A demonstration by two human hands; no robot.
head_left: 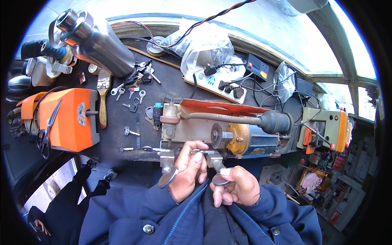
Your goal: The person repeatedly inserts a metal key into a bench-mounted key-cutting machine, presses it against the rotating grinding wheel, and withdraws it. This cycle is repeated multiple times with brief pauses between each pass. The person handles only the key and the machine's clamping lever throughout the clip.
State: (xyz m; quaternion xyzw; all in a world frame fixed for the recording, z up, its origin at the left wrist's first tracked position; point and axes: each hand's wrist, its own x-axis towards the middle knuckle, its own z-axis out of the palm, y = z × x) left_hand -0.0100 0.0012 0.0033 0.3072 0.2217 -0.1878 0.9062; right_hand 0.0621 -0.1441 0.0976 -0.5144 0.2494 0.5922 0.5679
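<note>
From my remote seat, the left hand (189, 168) pinches a slim metal piece (209, 152) at six o'clock, fingertips partly hiding it; the right hand (239, 188) pinches a round knob (221, 180) at five. Motor (256, 141) crowds four, loose keys (142, 94) and steel flask (104, 47) ten, power strip (209, 84) one.

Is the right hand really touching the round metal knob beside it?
Touching: the head view shows the right hand with its thumb on the edge of the round metal knob.
</note>
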